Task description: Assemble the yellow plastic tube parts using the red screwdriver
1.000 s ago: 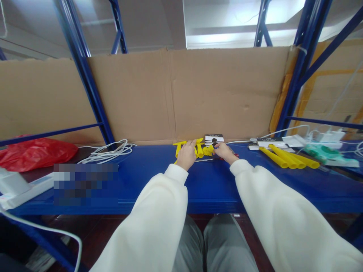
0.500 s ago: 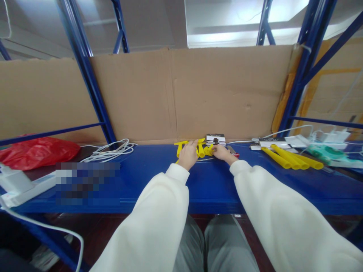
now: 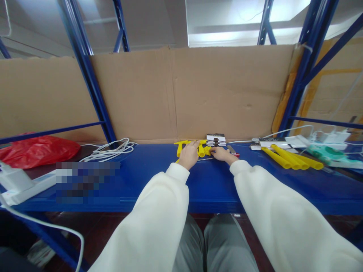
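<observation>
Several yellow plastic parts (image 3: 201,152) lie near the back of the blue shelf, against the cardboard. My left hand (image 3: 189,154) rests over the parts on the left, its fingers partly over them; whether it grips one is not clear. At the right end of the group, my right hand (image 3: 222,154) has its fingers bent and closed at a small ribbed yellow piece (image 3: 207,150). A stack of small black-and-white boxes (image 3: 216,139) stands just behind my right hand. Beside that hand lies a small red and grey item (image 3: 233,151).
Yellow tubes (image 3: 292,158) lie on the right of the blue shelf (image 3: 159,189), near white boxes and cables. At the left are a coiled white cable (image 3: 113,150), a red bag (image 3: 39,151) and a white power strip (image 3: 31,189). Cardboard (image 3: 176,94) stands behind.
My right hand has shifted slightly left, and its fingers lie flatter by the ribbed yellow piece. My left hand stays over the yellow parts, almost unmoved.
</observation>
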`<control>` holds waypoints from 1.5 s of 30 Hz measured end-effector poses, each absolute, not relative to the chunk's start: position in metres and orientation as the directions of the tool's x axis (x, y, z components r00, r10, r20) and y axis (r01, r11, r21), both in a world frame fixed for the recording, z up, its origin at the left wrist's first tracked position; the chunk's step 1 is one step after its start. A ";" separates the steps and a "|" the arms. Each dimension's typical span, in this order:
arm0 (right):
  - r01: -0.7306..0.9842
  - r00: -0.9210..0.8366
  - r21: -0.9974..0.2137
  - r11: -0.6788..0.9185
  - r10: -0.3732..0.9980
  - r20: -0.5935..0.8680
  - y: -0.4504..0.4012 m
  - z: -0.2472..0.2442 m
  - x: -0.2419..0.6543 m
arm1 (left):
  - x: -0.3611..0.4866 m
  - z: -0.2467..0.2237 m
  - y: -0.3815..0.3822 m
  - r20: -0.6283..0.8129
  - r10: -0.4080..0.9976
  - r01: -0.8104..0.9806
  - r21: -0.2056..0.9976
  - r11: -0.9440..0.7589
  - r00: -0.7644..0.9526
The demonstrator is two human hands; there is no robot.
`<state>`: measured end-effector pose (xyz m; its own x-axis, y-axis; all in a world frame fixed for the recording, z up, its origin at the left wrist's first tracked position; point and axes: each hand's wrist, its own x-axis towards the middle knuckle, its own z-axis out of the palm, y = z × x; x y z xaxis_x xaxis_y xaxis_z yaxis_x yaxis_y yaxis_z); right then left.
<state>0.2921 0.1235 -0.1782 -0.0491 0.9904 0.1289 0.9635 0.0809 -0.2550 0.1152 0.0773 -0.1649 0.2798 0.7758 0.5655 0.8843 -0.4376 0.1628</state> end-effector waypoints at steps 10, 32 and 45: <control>0.949 -0.062 -0.294 0.114 0.981 0.182 0.125 -0.181 0.293 | 0.112 -0.164 0.076 0.428 0.812 0.887 0.047 -0.460 0.398; 0.267 0.176 -0.896 0.356 0.896 0.408 0.130 -0.169 0.303 | 0.114 -0.163 0.074 0.450 0.806 0.875 0.101 -0.474 0.385; 0.232 0.559 -0.916 0.328 0.725 0.402 0.151 -0.175 0.342 | 0.114 -0.165 0.074 0.490 0.783 0.834 0.183 -0.521 0.382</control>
